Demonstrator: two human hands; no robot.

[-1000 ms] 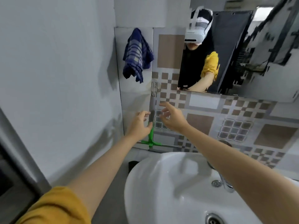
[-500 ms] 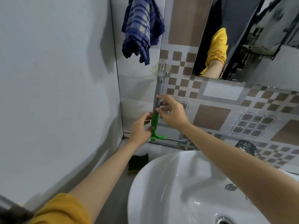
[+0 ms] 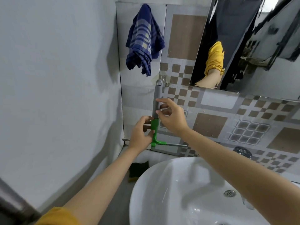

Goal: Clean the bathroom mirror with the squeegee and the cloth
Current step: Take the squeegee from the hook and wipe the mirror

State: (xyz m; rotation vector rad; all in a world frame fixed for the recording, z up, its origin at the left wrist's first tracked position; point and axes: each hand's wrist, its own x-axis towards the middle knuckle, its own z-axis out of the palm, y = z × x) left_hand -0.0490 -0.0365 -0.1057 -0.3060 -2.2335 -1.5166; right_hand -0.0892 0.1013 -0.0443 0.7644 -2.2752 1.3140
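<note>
The squeegee [image 3: 157,96] hangs upright from a wall hook, with a grey handle, a green neck and its blade across the bottom. My left hand [image 3: 142,133] grips the green neck just above the blade. My right hand [image 3: 172,116] holds the grey handle a little higher, thumb and fingers pinched around it. A blue checked cloth [image 3: 143,41] hangs on the wall above and to the left. The mirror [image 3: 263,65] fills the upper right and reflects a yellow sleeve and a forearm.
A white basin [image 3: 170,192] sits below my arms, with a tap [image 3: 242,151] at its far right rim. A dark green sponge [image 3: 138,171] lies on the ledge left of the basin. A plain grey wall closes the left side.
Both hands went from reaching, with fingers spread, to closing on the hanging squeegee. The view tilted down and came closer to the wall.
</note>
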